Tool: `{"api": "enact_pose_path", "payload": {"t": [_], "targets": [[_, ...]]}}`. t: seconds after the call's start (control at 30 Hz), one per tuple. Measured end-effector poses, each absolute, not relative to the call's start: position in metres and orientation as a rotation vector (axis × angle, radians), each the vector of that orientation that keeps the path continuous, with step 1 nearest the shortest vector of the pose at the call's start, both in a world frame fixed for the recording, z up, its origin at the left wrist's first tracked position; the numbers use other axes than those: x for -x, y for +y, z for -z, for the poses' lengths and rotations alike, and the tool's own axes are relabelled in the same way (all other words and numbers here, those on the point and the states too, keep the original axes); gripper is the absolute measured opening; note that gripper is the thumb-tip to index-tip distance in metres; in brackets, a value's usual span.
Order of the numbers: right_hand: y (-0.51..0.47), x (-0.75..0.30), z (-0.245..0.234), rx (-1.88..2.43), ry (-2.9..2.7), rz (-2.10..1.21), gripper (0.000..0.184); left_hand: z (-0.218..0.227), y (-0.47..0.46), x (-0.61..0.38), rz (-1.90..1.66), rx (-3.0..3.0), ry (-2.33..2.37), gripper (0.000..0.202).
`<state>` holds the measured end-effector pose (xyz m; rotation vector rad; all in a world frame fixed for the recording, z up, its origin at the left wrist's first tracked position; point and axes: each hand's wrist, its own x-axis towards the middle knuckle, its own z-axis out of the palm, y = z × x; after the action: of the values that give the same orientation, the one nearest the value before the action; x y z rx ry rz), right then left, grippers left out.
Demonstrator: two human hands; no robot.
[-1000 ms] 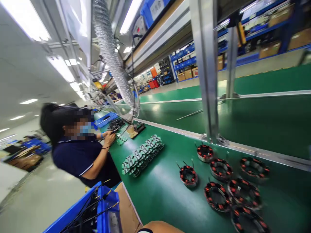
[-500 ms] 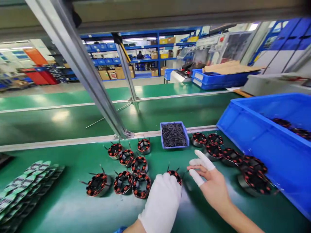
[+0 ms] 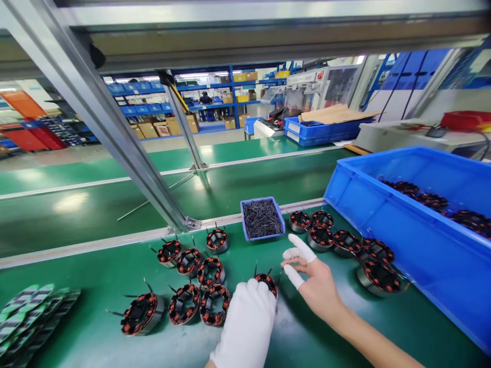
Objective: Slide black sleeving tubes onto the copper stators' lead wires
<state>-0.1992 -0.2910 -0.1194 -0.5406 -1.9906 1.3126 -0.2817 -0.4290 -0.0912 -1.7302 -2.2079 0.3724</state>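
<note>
My left hand [image 3: 247, 322], in a white glove, is closed around a motor stator [image 3: 267, 282] with copper windings; the glove hides much of it. Thin leads stick up from its rim. My right hand [image 3: 312, 273] wears white finger cots on some fingers. Its fingers reach out, apart, just right of that stator, beside one of its leads; no object shows in them. Past the fingertips stands a small blue tray [image 3: 263, 219] full of short black tubes. Several stators [image 3: 184, 305] stand left of my left hand, and another group [image 3: 346, 242] lies beyond my right.
A large blue bin [image 3: 406, 245] with more stators inside borders the right side. Stacked green-and-black strips [image 3: 30, 317] lie at the left edge. A metal post [image 3: 115, 138] rises behind the work surface, and an overhead beam [image 3: 268, 41] crosses above.
The whole view has shifted, so the bench things appear further left and the bin shows more of its inside. My left hand keeps its hold on the stator; the right hand keeps its pose.
</note>
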Motion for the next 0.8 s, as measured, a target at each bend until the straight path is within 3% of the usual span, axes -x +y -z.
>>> {"api": "enact_pose_path", "payload": {"t": [0.37,0.6,0.8], "targets": [[-0.291,0.199,0.119,0.469,-2.091,-1.252,0.061,0.091,-0.428,0.281,-0.404,1.733,-2.218,0.005],[-0.291,0.206,0.121,0.461,-2.273,-1.356,0.044,0.090,-0.424,0.283,-0.345,1.773,-2.262,0.006],[-0.286,0.198,0.124,0.506,-2.159,-1.602,0.060,0.103,-0.429,0.287,-0.161,1.781,-2.251,0.011]]}}
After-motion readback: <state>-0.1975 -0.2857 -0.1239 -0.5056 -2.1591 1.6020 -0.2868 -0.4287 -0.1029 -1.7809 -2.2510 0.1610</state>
